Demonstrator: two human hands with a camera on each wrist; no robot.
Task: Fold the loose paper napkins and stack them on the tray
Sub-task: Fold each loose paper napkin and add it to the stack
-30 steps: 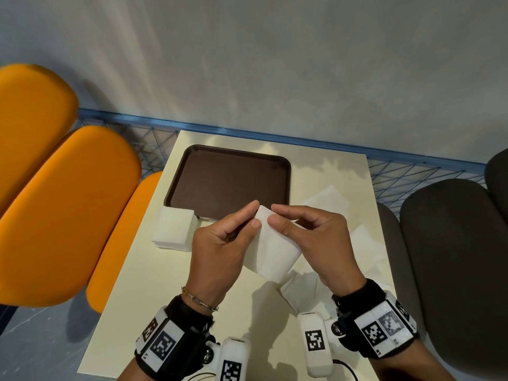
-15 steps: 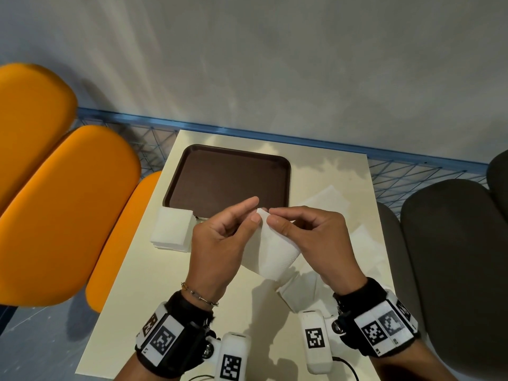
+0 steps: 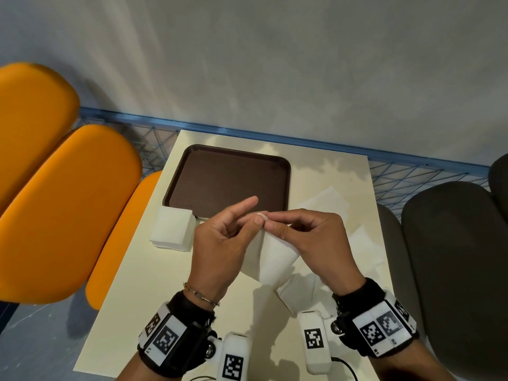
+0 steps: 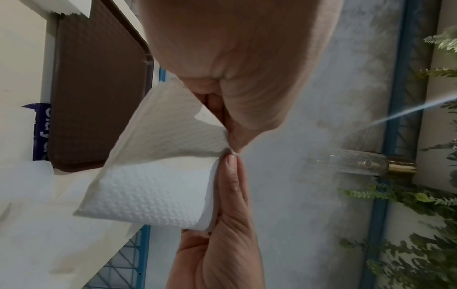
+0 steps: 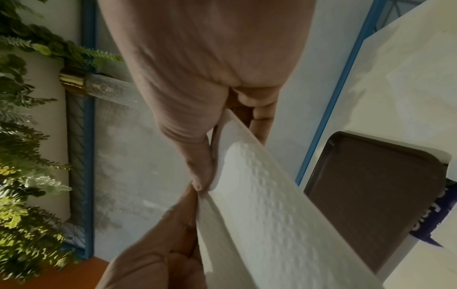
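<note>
A white embossed paper napkin (image 3: 272,257) hangs folded above the cream table (image 3: 132,312), in front of the brown tray (image 3: 228,180). My left hand (image 3: 257,215) and right hand (image 3: 268,220) meet at its top corner, and both pinch it there. The left index finger sticks out straight above the pinch. In the left wrist view the napkin (image 4: 160,156) sags below the touching fingertips (image 4: 233,144). The right wrist view shows the napkin (image 5: 267,215) beside the tray (image 5: 371,195). A stack of folded napkins (image 3: 171,229) lies on the table at the tray's near left corner.
Loose napkins lie on the table's right side (image 3: 327,200), (image 3: 365,243) and beneath my right hand (image 3: 299,292). Orange seats (image 3: 63,204) flank the table's left, dark grey seats (image 3: 453,257) its right. A blue wire fence (image 3: 412,171) and a wall close the far edge.
My hands have drawn together so the napkin's held corners meet in one pinch. The left index finger has lifted off and points forward. The napkin hangs more narrowly.
</note>
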